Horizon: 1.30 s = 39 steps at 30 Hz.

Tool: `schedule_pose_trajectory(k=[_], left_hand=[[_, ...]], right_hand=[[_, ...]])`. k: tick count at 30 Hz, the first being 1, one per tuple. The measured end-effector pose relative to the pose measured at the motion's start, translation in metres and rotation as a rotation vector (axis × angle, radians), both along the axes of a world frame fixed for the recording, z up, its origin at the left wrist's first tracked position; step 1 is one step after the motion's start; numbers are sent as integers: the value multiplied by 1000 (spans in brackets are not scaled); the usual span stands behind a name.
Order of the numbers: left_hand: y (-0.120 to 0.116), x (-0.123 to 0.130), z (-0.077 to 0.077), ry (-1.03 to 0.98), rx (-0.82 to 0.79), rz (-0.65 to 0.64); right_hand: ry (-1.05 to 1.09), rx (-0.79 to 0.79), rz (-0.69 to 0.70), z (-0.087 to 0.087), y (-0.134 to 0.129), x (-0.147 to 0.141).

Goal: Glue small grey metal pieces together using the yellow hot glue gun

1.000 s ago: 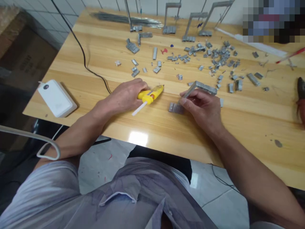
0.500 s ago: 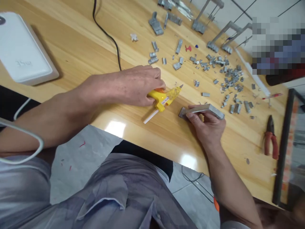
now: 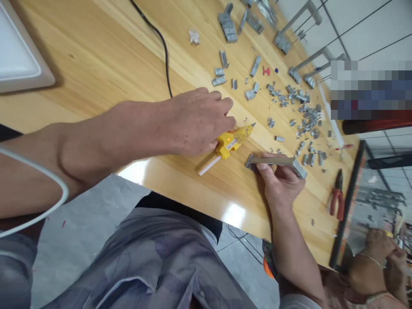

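My left hand point(image 3: 202, 122) is closed on the handle of a yellow hot glue gun point(image 3: 230, 143). Its metal nozzle points up and to the right, towards the table's far side. A white glue stick point(image 3: 210, 165) sticks out of the gun's back end. Most of the handle and my fingertips are hidden behind my hand. Between thumb and fingers, my right hand point(image 3: 285, 186) holds a grey bar-shaped piece point(image 3: 273, 161) with a block at each end, just right of the gun and apart from it.
Several small grey pieces point(image 3: 310, 118) lie scattered beyond my hands. Red-handled pliers point(image 3: 337, 201) rest at the right, beside a dark-framed pane point(image 3: 349, 206). Another person's hands point(image 3: 380, 249) work past it. A black cable point(image 3: 161, 38) runs behind my left hand; a white device point(image 3: 19, 51) sits far left.
The view has swung right, bringing another person's hands into sight. The grey piece has tipped slightly in my right hand. My left hand stays closed on the hot glue gun.
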State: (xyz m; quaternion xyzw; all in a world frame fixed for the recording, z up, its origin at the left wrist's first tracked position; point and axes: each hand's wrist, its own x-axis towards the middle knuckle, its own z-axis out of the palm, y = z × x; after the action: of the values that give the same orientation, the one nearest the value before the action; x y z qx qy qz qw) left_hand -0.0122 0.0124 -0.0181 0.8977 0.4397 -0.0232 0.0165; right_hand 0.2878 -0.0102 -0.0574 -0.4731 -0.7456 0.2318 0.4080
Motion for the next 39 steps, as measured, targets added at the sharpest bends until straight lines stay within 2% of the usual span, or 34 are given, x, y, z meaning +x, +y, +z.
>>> schedule_pose_trajectory(k=[9, 14, 23, 31, 39], left_hand=[[-1, 0, -1, -18, 35, -3], [-1, 1, 0, 4, -3, 7], [-3, -1, -2, -78, 41, -31], [-3, 0, 3, -67, -7, -22], [-2, -1, -3, -78, 31, -26]], right_hand=[[-21, 9, 1, -2, 1, 2], [-30, 15, 20, -2, 1, 2], [-52, -10, -3, 1, 0, -1], [-46, 1, 15, 1, 0, -1], [-61, -21, -10, 0, -1, -1]])
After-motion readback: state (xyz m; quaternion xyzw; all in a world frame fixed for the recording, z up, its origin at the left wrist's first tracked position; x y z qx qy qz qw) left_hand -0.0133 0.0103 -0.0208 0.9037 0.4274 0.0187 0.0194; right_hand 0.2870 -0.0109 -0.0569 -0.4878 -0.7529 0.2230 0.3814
